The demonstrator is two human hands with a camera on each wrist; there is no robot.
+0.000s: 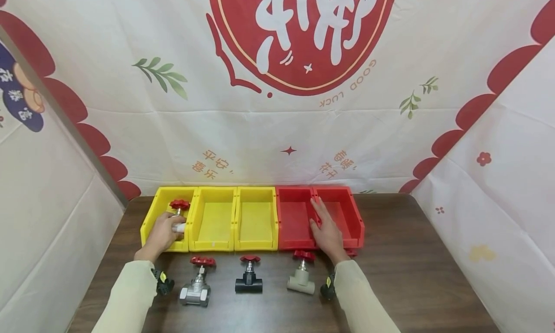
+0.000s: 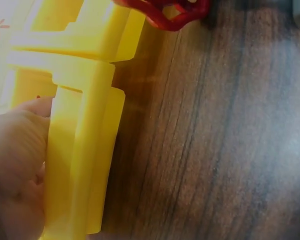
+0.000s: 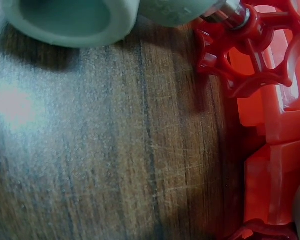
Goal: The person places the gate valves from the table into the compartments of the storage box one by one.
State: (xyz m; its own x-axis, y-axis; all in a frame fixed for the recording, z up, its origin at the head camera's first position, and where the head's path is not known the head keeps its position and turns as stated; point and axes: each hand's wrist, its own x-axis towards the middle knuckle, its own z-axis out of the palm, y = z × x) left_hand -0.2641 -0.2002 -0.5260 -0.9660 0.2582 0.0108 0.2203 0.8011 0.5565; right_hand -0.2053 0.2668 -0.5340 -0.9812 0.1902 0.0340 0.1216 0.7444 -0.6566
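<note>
My left hand [image 1: 161, 233] reaches into the leftmost yellow bin [image 1: 149, 222] and holds a white valve [image 1: 178, 227] with a red handwheel [image 1: 179, 205]. In the left wrist view the bin's front wall [image 2: 65, 150] hides most of the fingers. My right hand [image 1: 328, 232] lies over the two red bins [image 1: 299, 244], near their shared divider, with its fingers stretched forward. No held thing shows there. Below the bins stand a metal valve [image 1: 196, 290], a black valve [image 1: 249, 281] and a grey-beige valve [image 1: 301, 279], each with a red handwheel.
Two more yellow bins [image 1: 212, 246] stand in the row between the hands. Part of another red handwheel [image 1: 351, 252] shows beside the right wrist. Behind the brown wooden table [image 1: 407, 265] hangs a printed white cloth [image 1: 269, 130].
</note>
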